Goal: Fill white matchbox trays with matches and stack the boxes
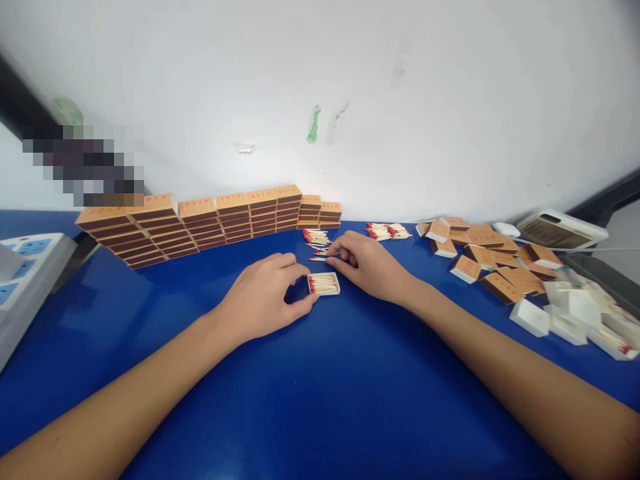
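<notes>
Head view: L hand [265, 293] pinches small white card tray [324, 283], mid blue table [320, 393], part-filled w/ red-tipped sticks. R hand [367, 267] at tray's 1 o'clock, fingertips closed on thin wooden matchsticks [320, 255] in a loose pile. Best, I'd say: pin tray flat, lay heads same way. Tan boxes [200, 223] stacked at 11 o'clock
</notes>
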A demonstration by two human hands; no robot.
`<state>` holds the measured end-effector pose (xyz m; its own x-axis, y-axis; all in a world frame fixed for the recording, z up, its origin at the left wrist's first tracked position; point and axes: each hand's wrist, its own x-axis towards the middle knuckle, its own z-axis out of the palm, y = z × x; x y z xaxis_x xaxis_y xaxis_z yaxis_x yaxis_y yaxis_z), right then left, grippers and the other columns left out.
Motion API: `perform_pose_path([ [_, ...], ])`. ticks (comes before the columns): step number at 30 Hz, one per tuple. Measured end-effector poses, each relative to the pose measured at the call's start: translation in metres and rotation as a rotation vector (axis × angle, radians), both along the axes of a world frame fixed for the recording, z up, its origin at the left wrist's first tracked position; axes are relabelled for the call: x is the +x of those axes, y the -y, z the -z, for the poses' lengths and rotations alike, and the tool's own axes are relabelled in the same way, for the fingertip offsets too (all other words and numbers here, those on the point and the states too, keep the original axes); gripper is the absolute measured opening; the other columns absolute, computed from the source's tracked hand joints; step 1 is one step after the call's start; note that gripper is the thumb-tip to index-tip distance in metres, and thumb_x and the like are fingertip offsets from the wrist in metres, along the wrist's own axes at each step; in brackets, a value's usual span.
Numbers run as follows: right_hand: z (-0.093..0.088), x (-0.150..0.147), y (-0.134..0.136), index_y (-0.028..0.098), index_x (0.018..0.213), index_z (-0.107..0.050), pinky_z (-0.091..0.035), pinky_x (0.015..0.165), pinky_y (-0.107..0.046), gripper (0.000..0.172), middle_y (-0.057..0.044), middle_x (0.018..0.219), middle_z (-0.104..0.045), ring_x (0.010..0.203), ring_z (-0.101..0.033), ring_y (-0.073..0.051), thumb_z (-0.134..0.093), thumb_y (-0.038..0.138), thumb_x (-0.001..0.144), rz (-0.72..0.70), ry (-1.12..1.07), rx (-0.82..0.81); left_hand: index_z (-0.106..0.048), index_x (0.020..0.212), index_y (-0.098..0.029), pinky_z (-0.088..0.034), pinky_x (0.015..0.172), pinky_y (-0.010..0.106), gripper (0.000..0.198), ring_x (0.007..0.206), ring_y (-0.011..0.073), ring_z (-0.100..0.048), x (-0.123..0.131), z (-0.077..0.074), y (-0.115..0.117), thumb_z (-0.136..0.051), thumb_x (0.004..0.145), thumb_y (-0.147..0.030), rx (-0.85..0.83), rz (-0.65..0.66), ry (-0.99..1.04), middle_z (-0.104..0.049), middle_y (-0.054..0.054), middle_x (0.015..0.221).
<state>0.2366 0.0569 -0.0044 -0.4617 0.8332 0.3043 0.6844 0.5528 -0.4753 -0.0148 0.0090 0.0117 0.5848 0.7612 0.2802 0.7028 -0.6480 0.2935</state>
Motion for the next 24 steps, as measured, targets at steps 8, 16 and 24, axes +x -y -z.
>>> perform_pose_path([
  [8,-0.0034,0.0063,0.0030,0.020,0.095,-0.067,-0.042,0.069,-0.032,0.012,-0.003,0.087,-0.059,0.073,-0.054,-0.017,-0.059,0.026,0.101,0.059,0.056,-0.024,-0.075,0.113,-0.020,-0.051,0.075,0.036,0.029,0.088,0.0217,-0.064,-0.0010,0.0004,-0.0003,-0.066,0.098,-0.043,0.005,0.000,0.002,-0.067,0.004,0.095],
  [16,0.0027,0.0009,0.0007,0.020,0.094,-0.062,-0.041,0.068,-0.031,0.012,-0.004,0.091,-0.062,0.076,-0.056,-0.018,-0.056,0.024,0.103,0.056,0.067,0.016,-0.075,0.113,-0.020,-0.050,0.072,0.035,0.028,0.087,0.0218,-0.064,-0.0003,-0.0002,-0.0002,-0.066,0.098,-0.042,-0.001,-0.004,-0.004,-0.067,0.004,0.094],
  [24,0.0007,-0.0024,0.0041,0.021,0.093,-0.062,-0.042,0.070,-0.032,0.017,-0.005,0.092,-0.062,0.076,-0.056,-0.017,-0.053,0.027,0.105,0.013,0.030,0.012,-0.075,0.113,-0.021,-0.049,0.072,0.034,0.027,0.087,0.0219,-0.065,-0.0009,0.0001,-0.0002,-0.066,0.098,-0.042,0.013,0.005,-0.001,-0.067,0.005,0.094],
])
